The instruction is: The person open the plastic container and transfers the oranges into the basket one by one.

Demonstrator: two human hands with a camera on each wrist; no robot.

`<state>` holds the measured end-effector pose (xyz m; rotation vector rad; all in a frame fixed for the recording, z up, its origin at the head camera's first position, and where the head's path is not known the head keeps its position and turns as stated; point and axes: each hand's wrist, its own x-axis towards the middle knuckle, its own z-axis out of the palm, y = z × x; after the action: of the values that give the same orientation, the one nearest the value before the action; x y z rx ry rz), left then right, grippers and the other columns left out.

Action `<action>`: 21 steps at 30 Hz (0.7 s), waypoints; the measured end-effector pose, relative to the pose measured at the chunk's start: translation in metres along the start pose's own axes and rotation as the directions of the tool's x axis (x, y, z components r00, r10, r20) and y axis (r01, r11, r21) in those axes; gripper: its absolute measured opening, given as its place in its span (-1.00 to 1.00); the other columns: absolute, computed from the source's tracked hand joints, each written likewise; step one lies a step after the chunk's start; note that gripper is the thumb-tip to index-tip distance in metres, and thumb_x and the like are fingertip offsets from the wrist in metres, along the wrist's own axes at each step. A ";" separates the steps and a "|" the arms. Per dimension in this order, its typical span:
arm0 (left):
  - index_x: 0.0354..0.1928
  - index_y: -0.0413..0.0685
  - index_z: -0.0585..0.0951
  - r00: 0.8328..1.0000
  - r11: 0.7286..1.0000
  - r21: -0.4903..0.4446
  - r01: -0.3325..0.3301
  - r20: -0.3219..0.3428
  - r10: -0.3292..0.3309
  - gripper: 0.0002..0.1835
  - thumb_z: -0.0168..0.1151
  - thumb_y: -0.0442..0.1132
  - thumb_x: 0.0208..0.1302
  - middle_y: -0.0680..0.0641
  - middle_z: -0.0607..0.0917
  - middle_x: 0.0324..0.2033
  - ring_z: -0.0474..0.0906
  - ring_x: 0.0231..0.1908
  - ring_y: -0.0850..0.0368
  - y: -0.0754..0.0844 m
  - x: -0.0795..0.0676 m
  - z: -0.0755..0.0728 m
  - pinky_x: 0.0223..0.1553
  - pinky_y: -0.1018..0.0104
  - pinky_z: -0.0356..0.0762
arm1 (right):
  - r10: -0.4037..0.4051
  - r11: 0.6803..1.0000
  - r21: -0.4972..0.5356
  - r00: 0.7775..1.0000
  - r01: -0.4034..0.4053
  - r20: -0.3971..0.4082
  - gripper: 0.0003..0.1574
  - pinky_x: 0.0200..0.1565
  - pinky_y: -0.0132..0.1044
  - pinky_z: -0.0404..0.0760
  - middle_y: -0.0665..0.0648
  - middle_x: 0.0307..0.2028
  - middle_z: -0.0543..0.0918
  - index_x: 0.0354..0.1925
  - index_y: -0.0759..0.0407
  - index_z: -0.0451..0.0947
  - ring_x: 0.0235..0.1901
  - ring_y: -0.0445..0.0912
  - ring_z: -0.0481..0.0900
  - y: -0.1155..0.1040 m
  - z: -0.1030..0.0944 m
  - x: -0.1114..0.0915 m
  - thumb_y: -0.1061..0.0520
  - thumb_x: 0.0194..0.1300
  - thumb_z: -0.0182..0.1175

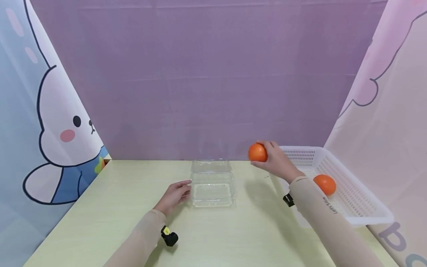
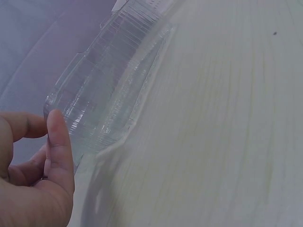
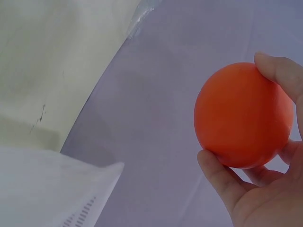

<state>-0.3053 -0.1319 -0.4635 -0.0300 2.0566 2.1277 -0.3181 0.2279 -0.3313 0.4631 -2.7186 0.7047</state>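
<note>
An open clear plastic clamshell box (image 1: 213,189) stands on the table, its lid (image 1: 211,166) folded back towards the purple backdrop. At the box's left edge, my left hand (image 1: 175,195) pinches the rim between thumb and fingers; the left wrist view shows the thumb (image 2: 59,142) against the near side of the clear box (image 2: 102,90). My right hand (image 1: 278,161) holds a smooth, round orange (image 1: 258,152) in the air, right of the box. In the right wrist view, fingers and thumb curl around the orange (image 3: 241,116).
A white perforated basket (image 1: 363,196) stands at the right, with a second orange (image 1: 325,184) inside, partly behind my right sleeve. The purple backdrop (image 1: 200,81) rises at the table's far edge. Printed cloths (image 1: 393,129) flank both sides of the pale table (image 1: 233,237).
</note>
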 end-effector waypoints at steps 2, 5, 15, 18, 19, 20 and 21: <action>0.20 -0.27 0.37 1.000 1.000 -0.002 -0.001 -0.001 0.001 -0.56 0.07 -0.30 0.30 -0.29 0.47 -0.11 0.45 -0.19 0.04 0.000 0.000 0.000 -0.19 0.31 0.55 | 0.003 1.000 -0.007 1.000 -0.003 -0.006 -0.07 -0.21 0.06 0.54 0.22 0.05 0.30 0.24 0.03 0.23 -0.17 0.10 0.45 0.003 -0.003 0.000 -0.18 -0.04 0.37; 0.19 -0.26 0.38 1.000 1.000 -0.001 0.000 -0.002 0.000 -0.57 0.06 -0.30 0.30 -0.29 0.47 -0.10 0.45 -0.18 0.02 0.000 0.001 0.000 -0.18 0.31 0.54 | 0.011 1.000 -0.013 1.000 -0.011 -0.009 -0.07 -0.21 0.05 0.54 0.23 0.05 0.30 0.24 0.02 0.23 -0.17 0.10 0.45 0.006 -0.007 -0.001 -0.18 -0.04 0.36; 0.19 -0.24 0.38 1.000 1.000 0.022 0.010 -0.009 -0.010 -0.57 0.07 -0.28 0.30 -0.28 0.48 -0.11 0.45 -0.20 0.05 0.000 0.002 0.001 -0.16 0.29 0.54 | 0.016 1.000 -0.011 1.000 -0.017 -0.010 -0.04 -0.17 0.13 0.50 0.30 0.07 0.27 0.25 0.08 0.22 -0.13 0.18 0.42 0.021 -0.024 -0.004 -0.20 -0.03 0.35; 0.20 -0.23 0.38 1.000 0.999 0.026 0.019 -0.013 -0.019 -0.57 0.07 -0.27 0.30 -0.28 0.47 -0.09 0.45 -0.19 0.06 0.001 0.002 0.001 -0.16 0.30 0.54 | 0.026 0.999 -0.019 1.000 -0.026 -0.014 -0.04 -0.17 0.15 0.49 0.31 0.08 0.26 0.25 0.08 0.21 -0.13 0.20 0.42 0.025 -0.030 -0.005 -0.20 -0.04 0.35; 0.20 -0.23 0.38 1.000 0.999 0.028 0.018 -0.012 -0.018 -0.56 0.07 -0.27 0.30 -0.29 0.47 -0.08 0.45 -0.19 0.06 0.001 0.002 0.001 -0.16 0.30 0.54 | 0.033 0.999 -0.019 0.999 -0.033 -0.015 -0.03 -0.17 0.15 0.48 0.31 0.08 0.26 0.25 0.08 0.21 -0.13 0.20 0.43 0.027 -0.031 -0.005 -0.20 -0.04 0.36; 0.20 -0.23 0.38 1.000 0.999 0.029 0.019 -0.014 -0.019 -0.57 0.06 -0.27 0.30 -0.29 0.47 -0.08 0.45 -0.19 0.06 0.001 0.002 0.001 -0.16 0.30 0.54 | 0.041 0.999 -0.021 0.999 -0.041 -0.013 -0.03 -0.17 0.15 0.49 0.31 0.08 0.26 0.25 0.07 0.21 -0.13 0.20 0.43 0.028 -0.032 -0.006 -0.22 -0.05 0.35; 0.20 -0.24 0.38 1.000 0.999 0.032 0.016 -0.013 -0.016 -0.56 0.06 -0.27 0.30 -0.29 0.46 -0.08 0.45 -0.19 0.05 0.001 0.002 0.001 -0.16 0.30 0.54 | 0.048 0.999 -0.021 0.999 -0.048 -0.010 -0.02 -0.17 0.16 0.48 0.31 0.08 0.26 0.26 0.07 0.21 -0.13 0.20 0.43 0.030 -0.034 -0.006 -0.23 -0.05 0.35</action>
<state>-0.3074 -0.1302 -0.4631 -0.0552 2.0897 2.0903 -0.3172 0.2716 -0.3178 0.3898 -2.7341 0.6872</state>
